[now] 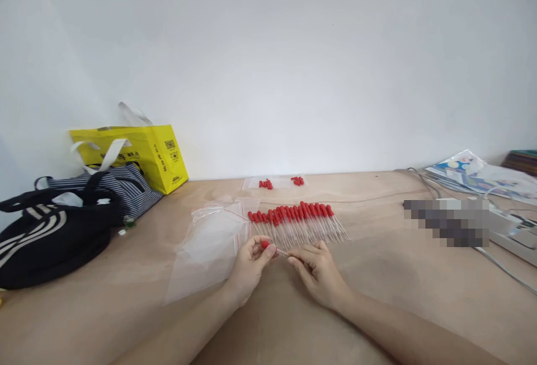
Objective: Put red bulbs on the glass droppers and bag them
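Between my two hands is a thin clear dropper with a red bulb (265, 244). My left hand (248, 267) pinches it at the bulb end, and my right hand (318, 273) has its fingers closed on the thin end. Just beyond my hands lies a row of several similar red-topped droppers (300, 222), bulbs toward the wall and tips toward me. Clear zip bags (203, 247) with red seal lines are spread on the table to the left of the row. Farther back, a clear bag (282, 183) has two small clusters of red pieces on it or in it.
At the left are a yellow bag (138, 152), a striped bag (134, 189) and a black bag (54, 236). Papers (482, 178), a white power strip (518, 239) and cables are at the right, near a blurred patch. A white wall bounds the wooden table (390, 298).
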Demonstrator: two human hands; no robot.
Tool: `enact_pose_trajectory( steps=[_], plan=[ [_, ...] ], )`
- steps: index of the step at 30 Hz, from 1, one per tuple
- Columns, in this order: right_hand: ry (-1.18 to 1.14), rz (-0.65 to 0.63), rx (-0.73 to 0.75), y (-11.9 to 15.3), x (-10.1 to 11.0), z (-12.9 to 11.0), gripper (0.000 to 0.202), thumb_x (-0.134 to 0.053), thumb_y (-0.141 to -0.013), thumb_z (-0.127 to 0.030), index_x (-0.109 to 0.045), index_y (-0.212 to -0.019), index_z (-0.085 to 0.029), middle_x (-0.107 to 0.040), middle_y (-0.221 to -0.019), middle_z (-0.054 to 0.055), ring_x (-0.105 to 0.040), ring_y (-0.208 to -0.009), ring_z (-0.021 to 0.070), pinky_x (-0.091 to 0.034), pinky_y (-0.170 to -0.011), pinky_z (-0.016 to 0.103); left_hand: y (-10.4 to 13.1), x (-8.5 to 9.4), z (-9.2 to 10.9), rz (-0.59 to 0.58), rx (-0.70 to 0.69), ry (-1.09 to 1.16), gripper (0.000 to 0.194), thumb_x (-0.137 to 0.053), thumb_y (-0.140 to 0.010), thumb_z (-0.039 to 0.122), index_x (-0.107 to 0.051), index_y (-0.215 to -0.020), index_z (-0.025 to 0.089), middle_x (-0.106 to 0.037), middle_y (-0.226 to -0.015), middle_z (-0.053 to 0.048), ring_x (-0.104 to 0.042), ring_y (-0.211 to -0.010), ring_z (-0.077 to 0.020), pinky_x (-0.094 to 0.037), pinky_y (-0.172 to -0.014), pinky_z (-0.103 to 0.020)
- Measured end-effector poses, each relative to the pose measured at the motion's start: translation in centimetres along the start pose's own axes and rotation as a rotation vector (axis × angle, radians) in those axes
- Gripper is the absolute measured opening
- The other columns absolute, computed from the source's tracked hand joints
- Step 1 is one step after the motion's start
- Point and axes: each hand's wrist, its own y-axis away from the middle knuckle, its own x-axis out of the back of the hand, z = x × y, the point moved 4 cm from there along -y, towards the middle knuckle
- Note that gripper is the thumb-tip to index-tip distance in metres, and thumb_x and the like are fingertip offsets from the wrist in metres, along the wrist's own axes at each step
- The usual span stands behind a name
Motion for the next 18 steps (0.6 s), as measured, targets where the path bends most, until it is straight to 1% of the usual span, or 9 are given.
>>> enact_pose_trajectory(
  steps=[2,4,6,8,10,12,13,15,18],
  plan=[
    [0.002,-0.026,0.027,0.1,-0.1,-0.2,0.02,-0.039,-0.086,-0.024,-0.058,-0.089,-0.021,-0.061,-0.071,-0.001,-0.051,-0.062,0.0103,-0.025,-0.063,0.027,0.0,-0.3,0.2,-0.008,0.067,0.117,0.031,-0.064,-0.066,0.038,-0.046,-0.079,0.016,-0.054,-0.071,0.002,-0.06,-0.072,-0.0126,-0.05,-0.075,-0.031],
    [0.003,-0.056,0.053,0.2,-0.1,-0.3,0.018,-0.043,-0.084,-0.026,-0.056,-0.096,-0.021,-0.06,-0.074,0.0,-0.051,-0.064,0.0108,-0.026,-0.064,0.027,-0.6,-0.1,1.0,0.032,0.104,0.118,0.02,-0.059,-0.074,0.031,-0.046,-0.079,0.016,-0.053,-0.071,0.002,-0.06,-0.069,-0.0107,-0.051,-0.072,-0.029],
    [0.012,-0.072,0.07,0.4,0.0,-0.2,0.019,-0.047,-0.082,-0.026,-0.055,-0.099,-0.022,-0.06,-0.078,0.0,-0.051,-0.067,0.0114,-0.026,-0.065,0.027,-2.0,0.8,2.1,0.11,0.145,-0.022,0.009,-0.051,-0.081,0.024,-0.047,-0.086,0.017,-0.053,-0.073,0.002,-0.06,-0.064,-0.0086,-0.052,-0.066,-0.025],
    [0.029,-0.068,0.074,0.5,0.3,0.1,0.018,-0.047,-0.082,-0.025,-0.056,-0.098,-0.021,-0.06,-0.081,0.001,-0.052,-0.07,0.012,-0.027,-0.066,0.027,-4.0,1.6,3.1,0.11,0.179,-0.101,0.007,-0.051,-0.081,0.019,-0.049,-0.086,0.015,-0.054,-0.072,0.001,-0.059,-0.059,-0.0084,-0.052,-0.059,-0.024],
    [0.039,-0.052,0.067,0.5,0.7,0.6,0.018,-0.045,-0.083,-0.023,-0.056,-0.097,-0.021,-0.061,-0.083,0.002,-0.052,-0.072,0.0125,-0.027,-0.066,0.028,-6.2,2.3,3.6,0.1,0.211,-0.192,0.011,-0.053,-0.08,0.017,-0.051,-0.089,0.013,-0.054,-0.069,0.0,-0.057,-0.056,-0.0093,-0.051,-0.056,-0.025],
    [0.041,-0.035,0.052,0.6,0.9,1.1,0.018,-0.045,-0.083,-0.021,-0.056,-0.097,-0.02,-0.061,-0.083,0.002,-0.053,-0.072,0.0126,-0.028,-0.067,0.028,-8.2,2.7,3.5,0.09,0.252,-0.288,0.018,-0.055,-0.079,0.017,-0.05,-0.096,0.009,-0.057,-0.075,-0.003,-0.058,-0.062,-0.0116,-0.051,-0.06,-0.028],
    [0.041,-0.029,0.046,0.6,1.0,1.3,0.018,-0.044,-0.083,-0.021,-0.056,-0.096,-0.02,-0.06,-0.083,0.002,-0.053,-0.072,0.0126,-0.028,-0.067,0.028,-9.1,2.8,3.2,0.082,0.275,-0.332,0.022,-0.054,-0.08,0.019,-0.05,-0.099,0.009,-0.058,-0.082,-0.005,-0.058,-0.068,-0.0134,-0.05,-0.063,-0.03],
    [0.041,-0.021,0.038,0.6,1.1,1.6,0.018,-0.044,-0.082,-0.02,-0.056,-0.095,-0.02,-0.06,-0.082,0.003,-0.053,-0.07,0.0128,-0.028,-0.067,0.028,-10.5,2.7,2.4,0.059,0.322,-0.406,0.026,-0.049,-0.084,0.026,-0.049,-0.106,0.013,-0.055,-0.101,-0.007,-0.056,-0.083,-0.0166,-0.048,-0.071,-0.035],
    [0.048,-0.021,0.04,0.7,1.2,1.7,0.018,-0.044,-0.082,-0.019,-0.056,-0.095,-0.02,-0.06,-0.081,0.003,-0.053,-0.07,0.0131,-0.029,-0.066,0.028,-11.9,2.6,1.3,0.04,0.368,-0.498,0.028,-0.048,-0.084,0.028,-0.048,-0.109,0.014,-0.052,-0.108,-0.007,-0.054,-0.091,-0.0185,-0.047,-0.075,-0.038]
  ],
)
